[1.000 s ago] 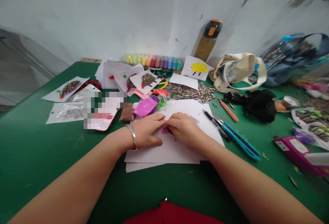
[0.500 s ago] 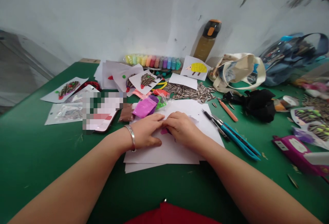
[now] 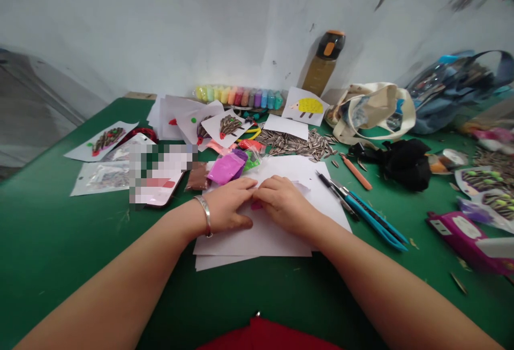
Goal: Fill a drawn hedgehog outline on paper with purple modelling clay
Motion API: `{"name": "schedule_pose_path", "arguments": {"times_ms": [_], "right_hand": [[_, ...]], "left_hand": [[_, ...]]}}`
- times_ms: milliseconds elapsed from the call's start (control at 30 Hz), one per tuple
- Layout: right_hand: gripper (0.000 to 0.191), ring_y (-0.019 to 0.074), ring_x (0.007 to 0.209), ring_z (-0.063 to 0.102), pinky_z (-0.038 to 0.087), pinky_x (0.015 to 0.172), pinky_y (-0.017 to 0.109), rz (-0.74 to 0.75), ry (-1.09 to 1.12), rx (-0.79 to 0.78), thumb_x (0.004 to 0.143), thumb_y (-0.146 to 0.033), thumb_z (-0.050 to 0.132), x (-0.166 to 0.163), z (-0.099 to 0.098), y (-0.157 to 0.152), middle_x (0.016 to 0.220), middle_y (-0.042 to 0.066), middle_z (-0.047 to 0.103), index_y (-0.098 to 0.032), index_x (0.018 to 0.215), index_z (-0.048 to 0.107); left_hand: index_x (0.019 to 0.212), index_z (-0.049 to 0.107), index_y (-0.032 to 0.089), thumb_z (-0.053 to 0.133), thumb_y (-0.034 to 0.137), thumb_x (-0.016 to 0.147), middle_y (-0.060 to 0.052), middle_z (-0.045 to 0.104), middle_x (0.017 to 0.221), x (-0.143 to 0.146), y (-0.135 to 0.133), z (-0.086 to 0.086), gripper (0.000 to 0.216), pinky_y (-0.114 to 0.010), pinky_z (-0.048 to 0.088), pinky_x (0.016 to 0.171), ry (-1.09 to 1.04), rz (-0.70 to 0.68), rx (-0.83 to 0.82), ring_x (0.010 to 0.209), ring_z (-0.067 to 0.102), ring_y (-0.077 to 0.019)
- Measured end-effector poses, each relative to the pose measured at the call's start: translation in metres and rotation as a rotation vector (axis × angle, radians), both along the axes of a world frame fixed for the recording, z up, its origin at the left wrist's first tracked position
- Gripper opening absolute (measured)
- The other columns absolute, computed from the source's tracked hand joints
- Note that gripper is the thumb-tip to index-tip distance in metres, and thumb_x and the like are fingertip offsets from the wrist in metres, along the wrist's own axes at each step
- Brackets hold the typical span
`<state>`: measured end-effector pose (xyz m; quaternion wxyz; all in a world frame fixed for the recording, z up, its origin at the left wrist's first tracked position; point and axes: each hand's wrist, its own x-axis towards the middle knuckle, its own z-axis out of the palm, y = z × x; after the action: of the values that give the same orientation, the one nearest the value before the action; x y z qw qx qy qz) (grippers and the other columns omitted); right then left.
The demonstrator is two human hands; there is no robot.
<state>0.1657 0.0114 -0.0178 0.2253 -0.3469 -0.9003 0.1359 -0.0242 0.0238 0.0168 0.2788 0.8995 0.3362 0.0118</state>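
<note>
My left hand [image 3: 228,203], with a silver bracelet at the wrist, lies on white paper [image 3: 252,243], its fingers stretched out and thumb apart. Its fingertips meet those of my right hand [image 3: 286,204]. My right hand is closed, fingers curled down and pressed together over the sheet. Beneath them a bit of magenta clay [image 3: 256,206] peeks out on the paper; whatever the fingertips hold is hidden. Just beyond my left hand are a bright purple clay packet [image 3: 226,169] and a brown one [image 3: 197,175].
Sunflower seeds [image 3: 297,144] are heaped behind the paper. To the right lie a pen [image 3: 324,180], blue tweezers [image 3: 373,219] and an orange tool [image 3: 357,172]. A phone [image 3: 171,179] lies left; a bottle [image 3: 323,66] stands by the wall near hedgehog pictures [image 3: 231,127].
My right hand's fingers have shifted slightly, covering a dark spot that showed beneath them and more of the magenta clay. My left hand stays in place.
</note>
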Motion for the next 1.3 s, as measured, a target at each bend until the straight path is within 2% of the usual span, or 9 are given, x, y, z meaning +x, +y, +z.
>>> {"name": "schedule_pose_path", "arguments": {"times_ms": [300, 567, 867, 1300], "right_hand": [[0.015, 0.0184, 0.084, 0.046, 0.03, 0.073, 0.032, 0.031, -0.088, 0.053, 0.093, -0.022, 0.052, -0.002, -0.004, -0.005, 0.094, 0.004, 0.066, -0.02, 0.09, 0.066], [0.014, 0.0184, 0.085, 0.046, 0.03, 0.073, 0.032, 0.036, -0.096, 0.063, 0.093, -0.024, 0.053, -0.002, -0.004, -0.004, 0.093, 0.004, 0.065, -0.02, 0.09, 0.066], [0.014, 0.0184, 0.084, 0.045, 0.031, 0.072, 0.032, 0.024, -0.096, 0.071, 0.093, -0.019, 0.05, -0.001, -0.002, -0.006, 0.094, 0.005, 0.064, -0.02, 0.091, 0.064], [0.012, 0.0201, 0.088, 0.043, 0.031, 0.076, 0.034, 0.085, -0.283, 0.224, 0.093, -0.018, 0.05, -0.001, 0.008, -0.012, 0.097, 0.007, 0.059, -0.018, 0.09, 0.06]], "left_hand": [[0.111, 0.058, 0.018, 0.071, 0.022, 0.069, -0.006, 0.052, 0.111, 0.0, 0.0, -0.001, 0.044, -0.036, 0.041, 0.095, -0.019, 0.003, -0.004, 0.107, 0.05, -0.0255], [0.111, 0.058, 0.019, 0.07, 0.022, 0.068, -0.005, 0.053, 0.113, 0.001, 0.0, -0.001, 0.044, -0.038, 0.041, 0.095, -0.04, 0.008, -0.009, 0.107, 0.051, -0.0263], [0.113, 0.057, 0.019, 0.07, 0.023, 0.069, -0.006, 0.053, 0.115, 0.0, 0.0, -0.001, 0.046, -0.038, 0.041, 0.096, -0.045, 0.005, -0.017, 0.108, 0.051, -0.0262], [0.112, 0.057, 0.021, 0.067, 0.02, 0.07, -0.005, 0.053, 0.112, 0.0, 0.0, -0.003, 0.043, -0.037, 0.042, 0.094, -0.066, -0.005, 0.003, 0.105, 0.052, -0.0255]]}}
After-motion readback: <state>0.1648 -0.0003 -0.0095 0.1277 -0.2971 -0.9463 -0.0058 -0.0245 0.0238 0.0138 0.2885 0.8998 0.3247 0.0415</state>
